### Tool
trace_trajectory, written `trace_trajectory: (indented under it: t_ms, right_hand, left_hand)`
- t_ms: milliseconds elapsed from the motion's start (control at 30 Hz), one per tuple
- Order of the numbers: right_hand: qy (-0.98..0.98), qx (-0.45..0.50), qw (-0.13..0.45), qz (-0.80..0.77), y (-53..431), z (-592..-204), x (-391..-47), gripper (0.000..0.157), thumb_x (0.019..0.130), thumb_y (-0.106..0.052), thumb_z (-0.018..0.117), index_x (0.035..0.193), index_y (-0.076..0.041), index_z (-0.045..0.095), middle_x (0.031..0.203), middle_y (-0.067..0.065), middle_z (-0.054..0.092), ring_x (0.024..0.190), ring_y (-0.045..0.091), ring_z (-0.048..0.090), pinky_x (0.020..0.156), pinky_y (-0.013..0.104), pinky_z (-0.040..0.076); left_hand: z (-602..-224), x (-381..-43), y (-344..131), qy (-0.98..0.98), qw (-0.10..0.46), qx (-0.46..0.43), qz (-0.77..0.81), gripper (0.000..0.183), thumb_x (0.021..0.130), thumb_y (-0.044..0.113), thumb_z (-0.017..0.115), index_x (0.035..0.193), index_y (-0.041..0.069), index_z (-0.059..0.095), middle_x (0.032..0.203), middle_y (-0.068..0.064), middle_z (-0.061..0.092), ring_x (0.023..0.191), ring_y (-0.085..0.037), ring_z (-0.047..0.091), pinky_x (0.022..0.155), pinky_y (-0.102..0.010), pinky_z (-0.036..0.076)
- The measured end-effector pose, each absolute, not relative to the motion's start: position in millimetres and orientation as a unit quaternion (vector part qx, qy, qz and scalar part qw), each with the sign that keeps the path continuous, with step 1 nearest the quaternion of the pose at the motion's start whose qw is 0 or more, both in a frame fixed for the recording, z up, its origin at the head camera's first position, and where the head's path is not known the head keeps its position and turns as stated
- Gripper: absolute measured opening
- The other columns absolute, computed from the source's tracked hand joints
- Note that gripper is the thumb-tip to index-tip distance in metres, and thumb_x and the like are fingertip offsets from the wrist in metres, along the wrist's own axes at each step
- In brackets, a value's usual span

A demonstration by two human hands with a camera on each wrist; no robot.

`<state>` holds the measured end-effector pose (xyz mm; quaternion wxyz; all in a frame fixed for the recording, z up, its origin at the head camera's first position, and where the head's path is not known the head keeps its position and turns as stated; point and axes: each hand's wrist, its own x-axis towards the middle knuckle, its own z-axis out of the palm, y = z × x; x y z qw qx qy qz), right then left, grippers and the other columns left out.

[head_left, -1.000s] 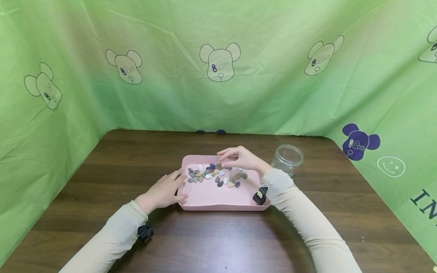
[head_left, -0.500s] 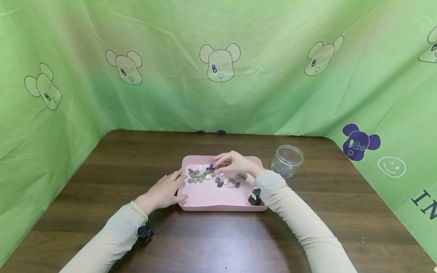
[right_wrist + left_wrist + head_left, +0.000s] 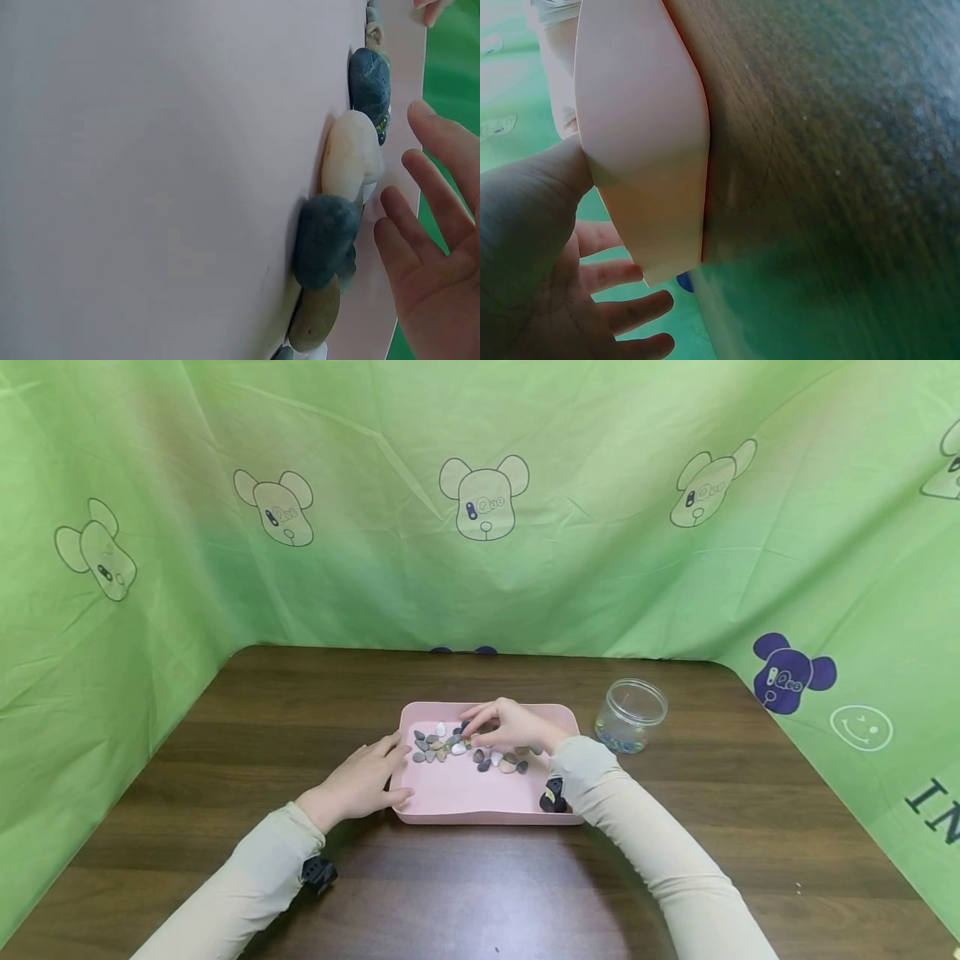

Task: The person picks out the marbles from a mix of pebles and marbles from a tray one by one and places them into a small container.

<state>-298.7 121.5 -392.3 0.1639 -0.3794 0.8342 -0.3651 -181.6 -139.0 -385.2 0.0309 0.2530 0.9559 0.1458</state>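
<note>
A pink tray (image 3: 472, 793) holds a spread of grey, white and tan pebbles (image 3: 431, 746). My left hand (image 3: 360, 781) rests on the tray's left rim, fingers spread; in the left wrist view the thumb lies against the rim. Over the pebbles my right hand (image 3: 513, 724) reaches down, thumb and fingers apart, fingertips close to the middle of the cluster. In the right wrist view the right hand (image 3: 442, 247) has loosely bent fingers with nothing visible between them. Close by lie a white pebble (image 3: 349, 154), a grey-blue pebble (image 3: 326, 236) and a small shiny glass bead (image 3: 382, 129).
A clear open jar (image 3: 632, 714) with blue and coloured glass pieces at its bottom stands right of the tray. The brown wooden table (image 3: 300, 693) lies beneath. A green patterned cloth (image 3: 360, 568) hangs behind and at both sides.
My right hand has moved left and down from the tray's back right towards the middle pebbles, its sleeve uncovering the jar. The left hand has stayed on the rim.
</note>
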Motion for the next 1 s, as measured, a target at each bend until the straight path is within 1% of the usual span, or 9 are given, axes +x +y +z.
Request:
trace_trajectory:
  t_ms: [267,533,800,1000]
  right_hand:
    - [0.85,-0.376,0.16,-0.333,118.4,-393.5,-296.3,0.018,0.081,-0.004,0.068,0.098,-0.003,0.073,0.129,0.014,0.059,0.13,0.031,0.046,0.109,0.041,0.035]
    - [0.857,-0.377,0.157,-0.313,116.7,-394.6,-295.2,0.018,0.082,-0.006,0.067,0.099,-0.005,0.073,0.129,0.012,0.06,0.127,0.029,0.05,0.107,0.041,0.038]
    - [0.867,-0.367,0.154,-0.301,114.5,-394.6,-296.0,0.013,0.082,-0.008,0.069,0.093,-0.009,0.075,0.127,0.01,0.061,0.126,0.028,0.05,0.11,0.042,0.035]
    - [0.863,-0.373,0.148,-0.308,115.8,-393.4,-295.9,0.013,0.082,-0.007,0.069,0.094,-0.007,0.075,0.127,0.011,0.062,0.127,0.028,0.05,0.11,0.042,0.035]
  left_hand:
    - [-385.4,-181.1,-139.3,0.956,0.036,0.25,0.149,0.062,0.085,0.031,0.063,0.132,-0.006,0.046,0.144,-0.029,0.035,0.13,-0.042,0.041,0.104,-0.059,0.034]
    - [-385.7,-180.3,-139.3,0.956,0.036,0.251,0.149,0.062,0.086,0.031,0.063,0.132,-0.005,0.046,0.145,-0.029,0.035,0.13,-0.042,0.04,0.105,-0.059,0.033]
    - [-385.4,-181.1,-139.0,0.955,0.032,0.254,0.149,0.061,0.085,0.031,0.063,0.132,-0.005,0.047,0.144,-0.029,0.036,0.13,-0.041,0.041,0.105,-0.058,0.034]
    - [-385.9,-181.3,-139.0,0.955,0.032,0.254,0.148,0.061,0.086,0.031,0.063,0.132,-0.006,0.047,0.144,-0.029,0.035,0.13,-0.041,0.041,0.104,-0.058,0.034]
